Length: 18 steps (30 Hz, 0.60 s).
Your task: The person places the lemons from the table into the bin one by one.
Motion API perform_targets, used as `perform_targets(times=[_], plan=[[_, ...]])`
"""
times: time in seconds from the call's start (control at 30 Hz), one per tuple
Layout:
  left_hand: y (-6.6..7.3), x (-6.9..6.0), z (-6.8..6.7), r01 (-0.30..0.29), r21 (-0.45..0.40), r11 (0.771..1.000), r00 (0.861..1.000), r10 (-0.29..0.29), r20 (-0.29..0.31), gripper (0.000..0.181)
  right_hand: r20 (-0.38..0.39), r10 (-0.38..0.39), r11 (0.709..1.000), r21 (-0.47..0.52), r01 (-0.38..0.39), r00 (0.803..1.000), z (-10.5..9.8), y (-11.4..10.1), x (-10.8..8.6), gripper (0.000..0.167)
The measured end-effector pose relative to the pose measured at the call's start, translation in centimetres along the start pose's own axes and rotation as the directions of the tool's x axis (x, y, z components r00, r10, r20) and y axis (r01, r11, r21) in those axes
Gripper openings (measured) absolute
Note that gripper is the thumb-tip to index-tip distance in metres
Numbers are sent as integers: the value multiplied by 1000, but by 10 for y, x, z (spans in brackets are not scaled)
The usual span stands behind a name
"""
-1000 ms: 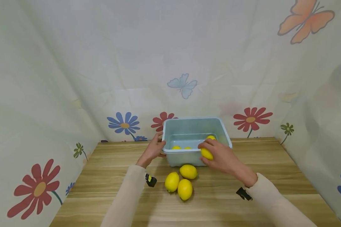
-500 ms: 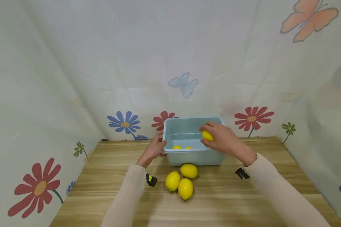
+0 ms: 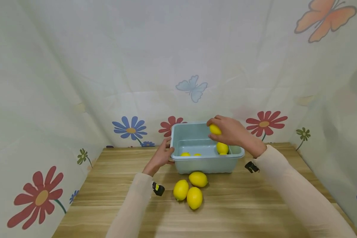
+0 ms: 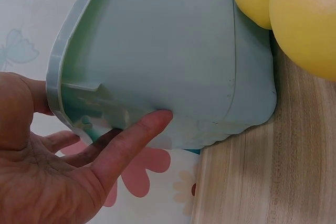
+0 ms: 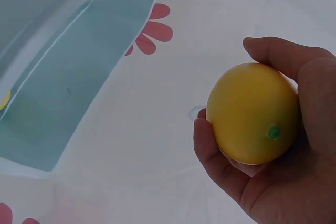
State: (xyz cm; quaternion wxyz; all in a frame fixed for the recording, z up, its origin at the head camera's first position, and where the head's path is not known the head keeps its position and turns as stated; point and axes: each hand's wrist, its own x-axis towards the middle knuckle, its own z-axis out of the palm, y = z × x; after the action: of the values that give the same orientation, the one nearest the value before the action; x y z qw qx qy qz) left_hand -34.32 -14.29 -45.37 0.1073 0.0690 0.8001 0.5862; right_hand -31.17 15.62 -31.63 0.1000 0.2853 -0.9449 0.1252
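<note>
A light blue plastic bin [image 3: 208, 165] stands at the back of the wooden table. My left hand [image 3: 161, 155] grips its left rim; in the left wrist view the thumb lies over the rim and a finger [image 4: 136, 137] presses the outer wall. Above the bin's back right part, my right hand [image 3: 230, 131] holds a lemon [image 3: 215, 129]. The right wrist view shows fingers and thumb curled round that lemon [image 5: 254, 114], its green tip visible. Inside the bin, lemons [image 3: 222, 148] lie at the right, and the tops of others [image 3: 185, 154] show behind the front wall.
Three lemons lie close together on the table [image 3: 241, 211] before the bin: one [image 3: 198, 179] near its front wall, one [image 3: 180, 190] at the left, one [image 3: 194, 198] nearest me. A white curtain [image 3: 137, 66] with printed flowers and butterflies surrounds the table's back and sides.
My right hand has risen with the lemon from the bin's front rim to above its back part, uncovering the lemons at the right inside. The left hand has stayed on the rim.
</note>
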Motion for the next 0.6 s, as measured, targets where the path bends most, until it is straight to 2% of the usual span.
perform_targets(times=[0.23, 0.5, 0.6], plan=[[4, -4, -2, 8, -1, 1000, 1000, -8, 12, 58, 65, 25, 999, 39, -27, 998, -6, 2, 19, 41], [26, -18, -3, 23, 17, 1000, 999, -24, 36, 58, 127, 58, 995, 71, -68, 990, -2, 14, 40, 41], [22, -15, -2, 23, 11, 1000, 999, -24, 41, 58, 159, 93, 991, 81, -107, 983, 0, 21, 47, 41]])
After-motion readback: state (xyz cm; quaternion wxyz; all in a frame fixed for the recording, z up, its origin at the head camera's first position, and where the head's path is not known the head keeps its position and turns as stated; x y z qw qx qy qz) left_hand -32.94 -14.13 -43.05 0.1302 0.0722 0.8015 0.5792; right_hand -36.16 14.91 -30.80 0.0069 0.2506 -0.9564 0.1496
